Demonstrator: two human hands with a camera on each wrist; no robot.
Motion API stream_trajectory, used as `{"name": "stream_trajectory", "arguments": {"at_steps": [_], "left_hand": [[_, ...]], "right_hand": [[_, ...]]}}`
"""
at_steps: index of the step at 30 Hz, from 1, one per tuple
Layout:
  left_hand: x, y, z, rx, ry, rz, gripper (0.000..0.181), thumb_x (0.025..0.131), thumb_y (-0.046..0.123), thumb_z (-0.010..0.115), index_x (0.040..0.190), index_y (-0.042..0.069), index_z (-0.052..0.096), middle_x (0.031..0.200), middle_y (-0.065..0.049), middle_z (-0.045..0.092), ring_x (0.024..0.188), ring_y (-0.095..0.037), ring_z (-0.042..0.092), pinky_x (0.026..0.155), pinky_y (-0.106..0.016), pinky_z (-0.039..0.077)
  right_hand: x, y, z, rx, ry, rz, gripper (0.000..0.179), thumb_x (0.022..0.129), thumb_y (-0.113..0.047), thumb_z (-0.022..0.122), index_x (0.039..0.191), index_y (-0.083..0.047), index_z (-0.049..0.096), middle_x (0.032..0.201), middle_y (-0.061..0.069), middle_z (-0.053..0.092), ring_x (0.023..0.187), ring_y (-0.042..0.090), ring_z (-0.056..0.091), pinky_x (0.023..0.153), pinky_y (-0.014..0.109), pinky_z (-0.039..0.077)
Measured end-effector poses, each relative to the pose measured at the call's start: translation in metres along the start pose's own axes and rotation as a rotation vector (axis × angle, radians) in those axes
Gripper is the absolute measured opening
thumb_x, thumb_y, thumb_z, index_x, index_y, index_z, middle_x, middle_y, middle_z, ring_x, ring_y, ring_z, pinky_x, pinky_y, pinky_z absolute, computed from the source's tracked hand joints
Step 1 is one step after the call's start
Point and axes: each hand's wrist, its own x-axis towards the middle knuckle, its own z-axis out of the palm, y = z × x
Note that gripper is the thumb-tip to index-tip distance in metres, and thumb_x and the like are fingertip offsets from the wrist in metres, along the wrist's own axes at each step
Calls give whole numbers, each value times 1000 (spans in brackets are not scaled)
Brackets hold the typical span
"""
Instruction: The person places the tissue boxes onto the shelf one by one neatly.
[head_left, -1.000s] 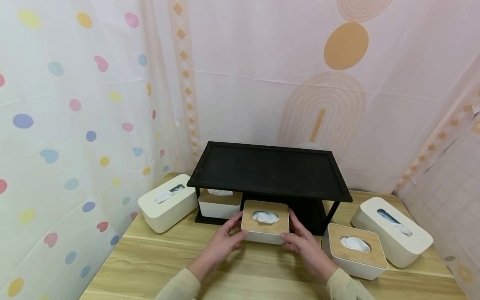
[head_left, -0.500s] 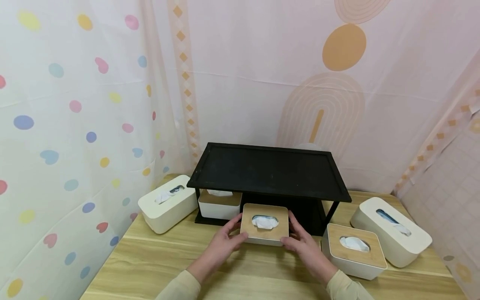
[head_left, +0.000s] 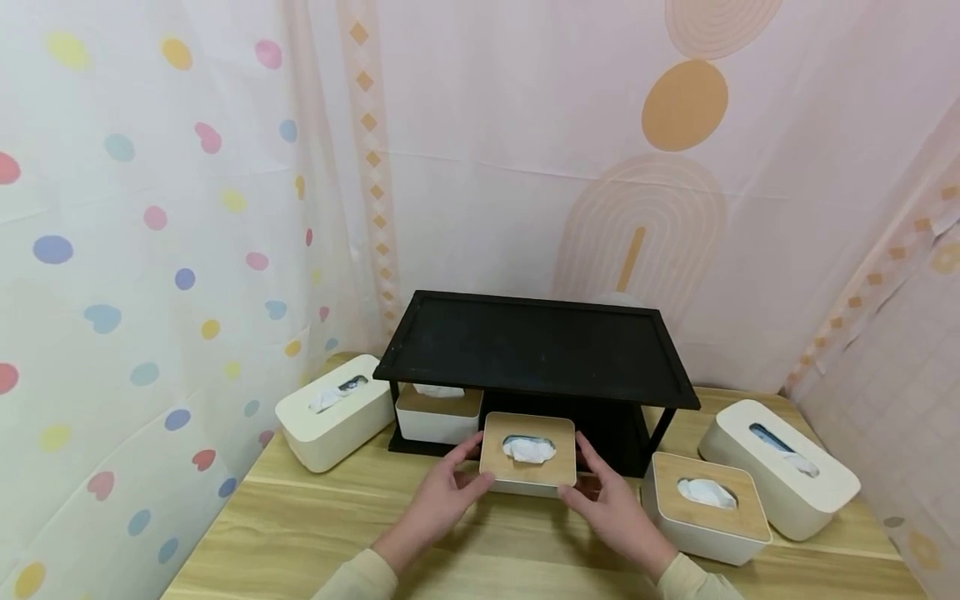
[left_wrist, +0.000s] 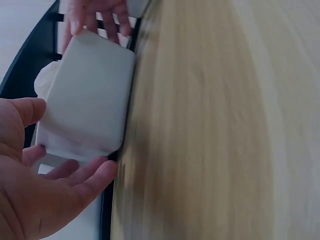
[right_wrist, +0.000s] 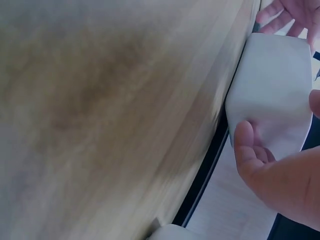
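A white tissue box (head_left: 527, 429) with a wood-look lid and tissue in its oval slot is at the front of the black shelf's lower level. My left hand (head_left: 438, 500) holds its left end, thumb at the front corner and fingers along the side. At the opposite end my right hand (head_left: 611, 504) holds it the same way. In the left wrist view the plain white wall of the box (left_wrist: 92, 85) shows between both hands. The right wrist view shows my right fingers (right_wrist: 244, 137) against that wall. Left of it, a similar tissue box (head_left: 439, 426) stands under the shelf top.
The black two-level shelf (head_left: 532, 343) stands at the back of the wooden table (head_left: 300, 533). A long cream tissue box (head_left: 330, 425) is at its left. On the right are a wood-lidded tissue box (head_left: 708, 496) and another long cream one (head_left: 795, 500). Patterned curtains (head_left: 495, 125) hang behind.
The held tissue box has come slightly down and toward me, with both hands moving along. The view has tilted up a little. The other boxes and the shelf stay put.
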Motion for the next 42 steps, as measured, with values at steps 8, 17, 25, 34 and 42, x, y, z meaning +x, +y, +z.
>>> {"name": "stream_trajectory", "arguments": {"at_steps": [8, 17, 25, 34, 42], "left_hand": [[-2, -1, 1, 435, 156, 171, 60, 101, 41, 74, 155, 22, 57, 150, -15, 61, 119, -35, 71, 97, -54, 61], [0, 9, 2, 515, 230, 200, 50, 101, 40, 73, 146, 19, 66, 146, -17, 65, 105, -27, 73, 93, -52, 61], [6, 14, 4, 503, 276, 171, 45, 102, 44, 72, 141, 21, 71, 139, -16, 67, 80, -6, 61, 75, -34, 57], [10, 14, 7, 517, 400, 208, 32, 98, 37, 79, 126, 20, 80, 125, -7, 69, 96, -18, 70, 77, -36, 59], [13, 13, 10, 501, 530, 326, 13, 91, 23, 87, 101, 15, 85, 117, -8, 73, 105, -31, 73, 89, -53, 60]], "right_hand": [[-6, -5, 2, -92, 61, -60, 83, 99, -29, 79, 168, -16, 36, 157, 19, 56, 107, 13, 69, 86, 25, 60], [1, -7, 2, -89, 96, -64, 75, 100, -28, 78, 164, -11, 44, 141, 12, 66, 99, 9, 68, 80, 22, 58], [8, -9, 3, -114, 154, -82, 65, 101, -32, 76, 158, -11, 52, 143, 12, 66, 111, 17, 72, 87, 26, 60], [11, -10, 6, -153, 218, -124, 54, 104, -33, 73, 151, -11, 60, 150, 16, 62, 124, 29, 68, 93, 34, 61], [16, -8, 9, -222, 386, -184, 27, 98, -17, 79, 123, -8, 76, 141, 18, 69, 123, 35, 69, 91, 42, 62]]}}
